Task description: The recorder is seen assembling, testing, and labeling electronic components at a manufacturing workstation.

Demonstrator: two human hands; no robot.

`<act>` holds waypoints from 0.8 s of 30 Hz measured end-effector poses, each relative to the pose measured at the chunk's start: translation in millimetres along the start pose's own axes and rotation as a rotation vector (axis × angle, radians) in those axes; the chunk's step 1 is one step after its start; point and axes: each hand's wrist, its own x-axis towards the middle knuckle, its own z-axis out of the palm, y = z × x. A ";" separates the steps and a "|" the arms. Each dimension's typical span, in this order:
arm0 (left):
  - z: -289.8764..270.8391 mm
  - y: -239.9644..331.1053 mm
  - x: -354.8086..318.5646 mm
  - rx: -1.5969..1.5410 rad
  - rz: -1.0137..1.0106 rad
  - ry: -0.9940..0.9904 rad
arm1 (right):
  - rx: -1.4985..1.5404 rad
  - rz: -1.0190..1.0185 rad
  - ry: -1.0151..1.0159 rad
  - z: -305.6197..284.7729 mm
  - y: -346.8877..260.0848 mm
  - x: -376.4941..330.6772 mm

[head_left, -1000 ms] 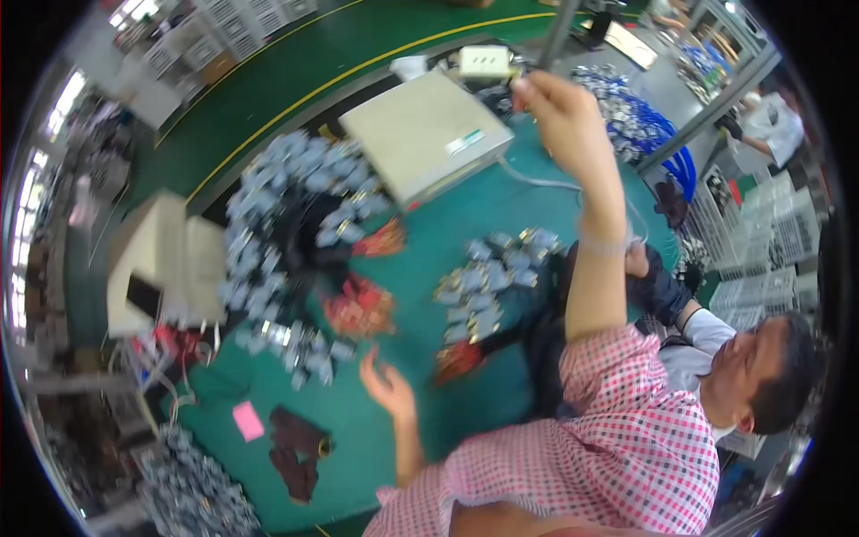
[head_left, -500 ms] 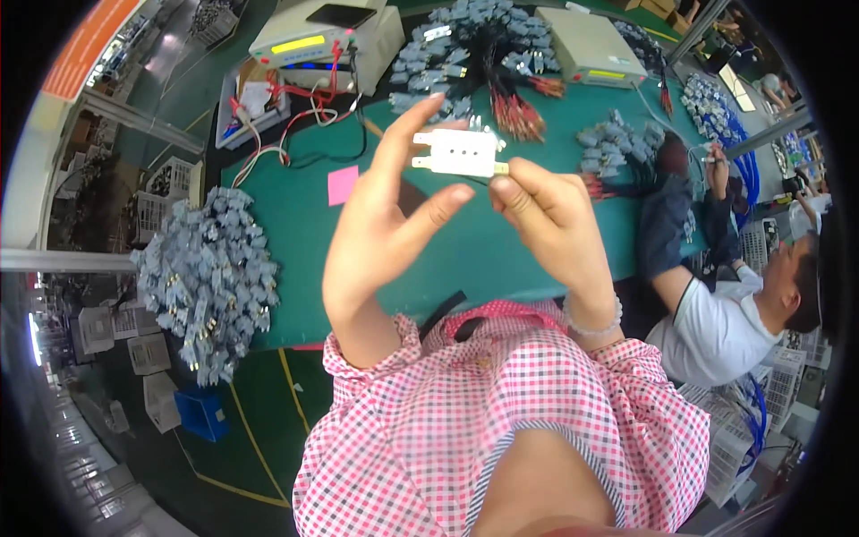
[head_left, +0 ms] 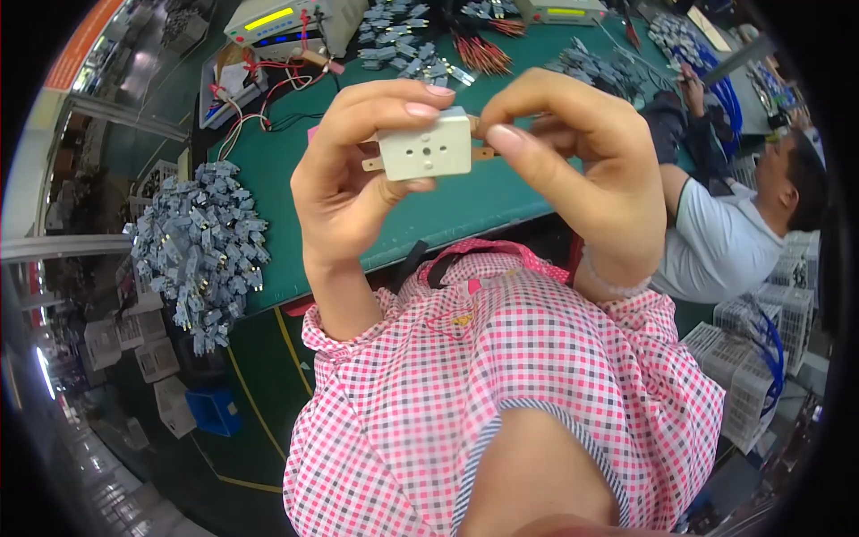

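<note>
A white rectangular block [head_left: 426, 150] with small holes in its face and flat metal tabs at both ends is held up above the green table. My left hand [head_left: 349, 170] grips it, with fingers over its top edge and the thumb beneath. At the block's right end, my right hand [head_left: 582, 152] is closed, its thumb and forefinger pinched at the upper metal tab [head_left: 475, 124]. The lower right tab [head_left: 484, 154] and a left tab [head_left: 371, 165] stick out in plain sight. My right hand's other fingers are curled and partly hidden.
A large heap of grey connectors [head_left: 201, 246] lies at the table's left edge. Bench instruments [head_left: 291, 31] with red and black leads stand at the far left. More grey connectors [head_left: 403, 40] and red-tipped leads [head_left: 480, 52] lie behind. A co-worker [head_left: 734, 224] sits at the right.
My left hand, earlier open beside the block, has closed around it. The block has come nearer and turned slightly. My view has shifted, so the table's far side sits higher.
</note>
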 end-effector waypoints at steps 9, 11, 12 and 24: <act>41.4 11.0 3.9 -0.001 0.049 -0.081 | -0.004 -0.199 0.039 -17.4 5.0 -31.3; 44.0 13.2 0.3 0.067 0.015 -0.122 | -0.033 -0.191 0.067 -18.2 6.9 -35.9; 43.9 12.8 -2.3 0.068 0.014 -0.123 | -0.031 -0.190 0.067 -19.5 9.1 -38.2; 58.5 23.3 -17.0 0.031 0.009 -0.017 | -0.091 -0.410 0.210 -5.0 4.2 -46.3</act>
